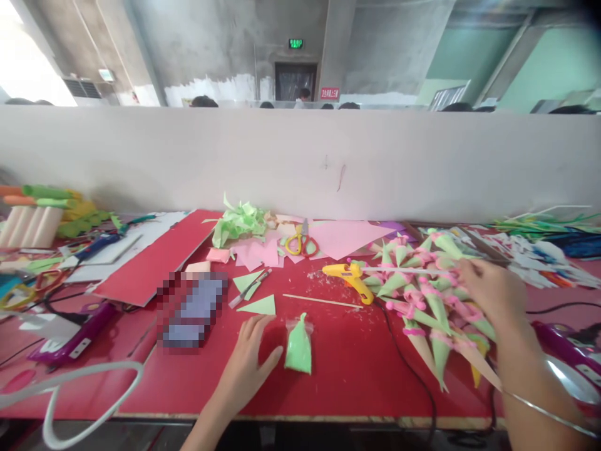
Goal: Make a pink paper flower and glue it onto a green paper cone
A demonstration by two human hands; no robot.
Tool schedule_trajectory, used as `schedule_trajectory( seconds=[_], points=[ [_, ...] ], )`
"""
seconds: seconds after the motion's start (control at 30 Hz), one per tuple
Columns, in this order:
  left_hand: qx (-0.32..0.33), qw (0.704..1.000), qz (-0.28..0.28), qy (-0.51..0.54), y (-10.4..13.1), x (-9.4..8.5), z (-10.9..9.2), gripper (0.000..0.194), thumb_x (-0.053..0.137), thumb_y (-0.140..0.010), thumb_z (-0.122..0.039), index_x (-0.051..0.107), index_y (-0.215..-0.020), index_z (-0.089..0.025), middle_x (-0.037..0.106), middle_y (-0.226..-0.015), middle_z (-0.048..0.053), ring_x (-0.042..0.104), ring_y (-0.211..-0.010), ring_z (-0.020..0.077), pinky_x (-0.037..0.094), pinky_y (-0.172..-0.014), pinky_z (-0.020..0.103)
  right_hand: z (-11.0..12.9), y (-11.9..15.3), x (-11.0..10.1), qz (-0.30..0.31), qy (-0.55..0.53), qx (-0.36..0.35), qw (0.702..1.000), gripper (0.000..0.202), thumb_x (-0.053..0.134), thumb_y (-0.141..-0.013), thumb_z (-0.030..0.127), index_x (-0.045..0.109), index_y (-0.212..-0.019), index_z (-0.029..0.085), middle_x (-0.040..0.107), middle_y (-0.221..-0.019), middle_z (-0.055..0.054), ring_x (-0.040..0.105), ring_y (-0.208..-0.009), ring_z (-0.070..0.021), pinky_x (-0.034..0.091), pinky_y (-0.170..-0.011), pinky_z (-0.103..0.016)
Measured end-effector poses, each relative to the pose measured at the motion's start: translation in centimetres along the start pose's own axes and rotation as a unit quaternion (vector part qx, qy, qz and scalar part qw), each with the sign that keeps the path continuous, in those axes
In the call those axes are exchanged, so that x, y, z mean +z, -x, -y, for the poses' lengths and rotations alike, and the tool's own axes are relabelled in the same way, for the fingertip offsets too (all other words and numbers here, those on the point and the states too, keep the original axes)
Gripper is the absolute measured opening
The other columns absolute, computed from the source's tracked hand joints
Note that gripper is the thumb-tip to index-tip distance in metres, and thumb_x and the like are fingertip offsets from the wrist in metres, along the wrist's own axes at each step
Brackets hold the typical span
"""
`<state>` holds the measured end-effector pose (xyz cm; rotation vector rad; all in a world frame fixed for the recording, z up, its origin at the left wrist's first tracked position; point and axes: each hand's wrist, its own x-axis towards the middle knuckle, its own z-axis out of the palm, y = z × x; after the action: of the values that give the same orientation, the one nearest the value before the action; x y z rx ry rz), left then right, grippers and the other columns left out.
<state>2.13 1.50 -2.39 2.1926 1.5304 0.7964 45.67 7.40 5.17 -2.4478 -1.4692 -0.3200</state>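
My left hand [251, 357] is over the red table [357, 382] with its thumb and fingers apart and nothing between them. Its fingertips are near a light green paper triangle [260, 305]. Right of it lies a small clear bag of green material [299, 347]. My right hand [491, 291] has its fingers closed at the end of a long white stick [413, 270], above a pile of green and pink paper cones [439, 313]. The stick's other end reaches a yellow glue gun [352, 275]. A thin pale stick [323, 301] lies mid-table.
Scissors [301, 244] rest on pink paper [345, 237] near crumpled green paper [239, 220]. A blurred phone-like object [195, 310] and a red board [162, 257] are at left. Purple power strips [75, 338] sit at both sides, and a black cord [408, 363] crosses the right.
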Motion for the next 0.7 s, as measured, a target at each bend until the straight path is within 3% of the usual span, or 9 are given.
schedule_trajectory(
  seconds=[0.13, 0.3, 0.4, 0.53, 0.63, 0.7],
  points=[
    [0.019, 0.994, -0.071, -0.080, -0.5, -2.7, 2.1, 0.030, 0.040, -0.083, -0.031, 0.047, -0.110, -0.020, 0.052, -0.114, 0.009, 0.044, -0.110, 0.0222, 0.034, -0.094, 0.041, 0.0, -1.5, -0.3, 0.112, 0.032, -0.032, 0.993, 0.043, 0.030, -0.080, 0.041, 0.065, -0.081, 0.017, 0.065, -0.084, -0.018, 0.056, -0.062, -0.0202, 0.031, -0.052, -0.028],
    [-0.058, 0.958, -0.128, -0.249, -2.4, -6.0, 6.2, 0.037, 0.029, -0.085, -0.030, 0.046, -0.117, -0.019, 0.054, -0.118, 0.009, 0.040, -0.117, 0.0234, 0.021, -0.100, 0.046, -0.1, -2.2, -0.1, 0.106, 0.030, 0.008, 0.994, 0.051, 0.031, -0.078, 0.049, 0.064, -0.097, 0.014, 0.064, -0.091, -0.021, 0.056, -0.061, -0.0214, 0.032, -0.054, -0.031],
    [-0.095, 0.940, -0.104, -0.309, -3.4, -6.4, 7.8, 0.039, 0.031, -0.084, -0.033, 0.045, -0.118, -0.020, 0.055, -0.118, 0.010, 0.038, -0.119, 0.0246, 0.019, -0.100, 0.048, -0.1, -2.2, -0.1, 0.114, 0.025, 0.023, 0.993, 0.054, 0.031, -0.077, 0.052, 0.062, -0.101, 0.015, 0.063, -0.095, -0.021, 0.056, -0.065, -0.0233, 0.033, -0.055, -0.032],
    [-0.082, 0.932, -0.093, -0.341, -3.7, -6.0, 8.4, 0.042, 0.034, -0.083, -0.036, 0.044, -0.119, -0.018, 0.054, -0.117, 0.013, 0.042, -0.116, 0.0244, 0.014, -0.101, 0.049, 0.2, -1.7, -0.8, 0.117, 0.025, 0.035, 0.992, 0.051, 0.031, -0.078, 0.051, 0.063, -0.096, 0.017, 0.064, -0.093, -0.019, 0.056, -0.067, -0.0241, 0.033, -0.055, -0.031],
    [-0.043, 0.938, -0.103, -0.329, -3.7, -5.9, 7.9, 0.043, 0.038, -0.081, -0.038, 0.043, -0.120, -0.020, 0.051, -0.121, 0.011, 0.039, -0.117, 0.0246, 0.015, -0.101, 0.047, 0.4, -0.8, -1.2, 0.074, 0.028, 0.062, 0.995, 0.046, 0.031, -0.080, 0.047, 0.063, -0.091, 0.016, 0.065, -0.083, -0.017, 0.055, -0.066, -0.0250, 0.033, -0.054, -0.031],
    [-0.010, 0.947, -0.073, -0.312, -4.0, -5.6, 7.1, 0.040, 0.043, -0.080, -0.037, 0.045, -0.117, -0.021, 0.050, -0.121, 0.010, 0.039, -0.116, 0.0244, 0.019, -0.100, 0.045, 0.2, 0.2, -1.2, -0.027, 0.011, 0.101, 0.994, 0.043, 0.030, -0.081, 0.041, 0.060, -0.096, 0.014, 0.063, -0.079, -0.017, 0.056, -0.067, -0.0260, 0.034, -0.054, -0.031]
  ],
)
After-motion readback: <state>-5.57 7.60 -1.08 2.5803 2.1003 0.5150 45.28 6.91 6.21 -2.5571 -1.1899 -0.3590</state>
